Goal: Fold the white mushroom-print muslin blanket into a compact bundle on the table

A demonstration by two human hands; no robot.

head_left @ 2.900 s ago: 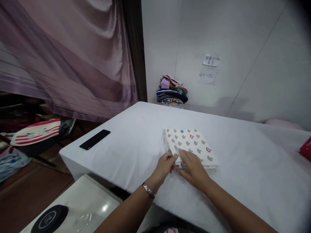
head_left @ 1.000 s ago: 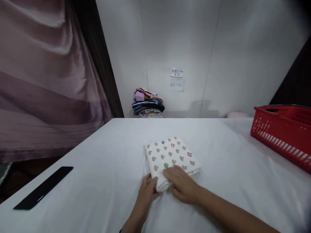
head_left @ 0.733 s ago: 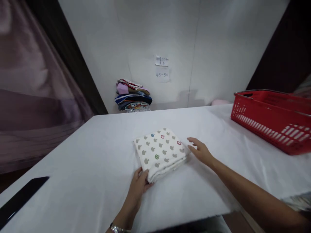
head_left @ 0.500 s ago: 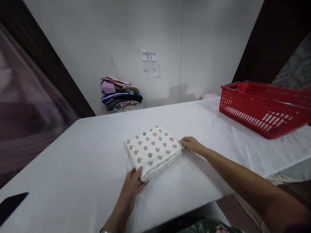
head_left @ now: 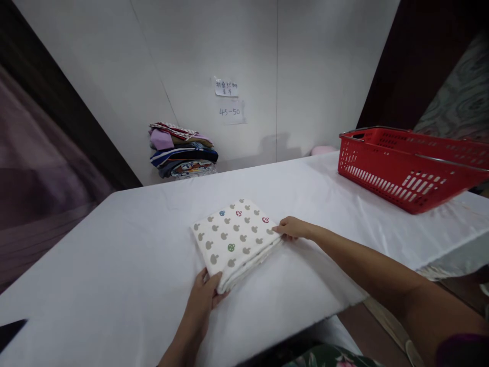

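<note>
A folded white cloth [head_left: 235, 240] printed with grey, red, blue and green mushroom shapes lies in the middle of the white table [head_left: 126, 255]. My left hand [head_left: 204, 298] grips its near corner, thumb on top and fingers curled under the edge. My right hand [head_left: 291, 229] pinches the cloth's right corner, with the fingers tucked against the folded layers. Both forearms reach in from the lower edge of the view.
A red plastic basket [head_left: 408, 163] stands on the table's right end. A stack of folded coloured clothes [head_left: 182, 150] sits at the back against the white wall, under two paper notes [head_left: 228, 99]. A black flat object [head_left: 9, 329] shows at the table's left edge.
My right hand left the top of the cloth and went to its right corner. My left hand stayed at the near corner. The view swung right, bringing the red basket in.
</note>
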